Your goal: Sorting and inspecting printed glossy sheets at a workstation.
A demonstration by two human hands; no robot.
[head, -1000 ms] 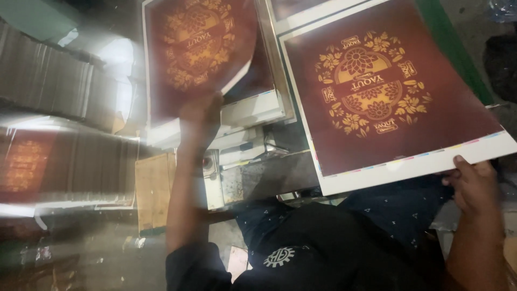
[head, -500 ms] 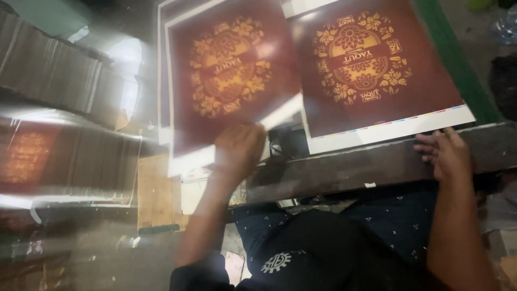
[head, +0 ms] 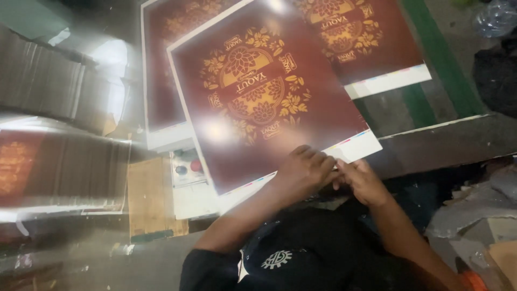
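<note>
While both hands meet at the near edge of a large maroon printed sheet [head: 258,97], the left hand [head: 304,172] curls its fingers over the white margin and the right hand [head: 362,180] pinches the same edge just beside it, the two touching. That sheet, bearing a gold floral emblem and a thin colour strip along its white border, lies tilted across the middle of the scene. A matching sheet [head: 361,37] sits to the far right, and another [head: 161,70] shows beneath on the left. Tall stacks of cut paper [head: 48,86] stand at far left. A small white control box [head: 187,167] with a blue and a red button sits near the sheet's left corner.
</note>
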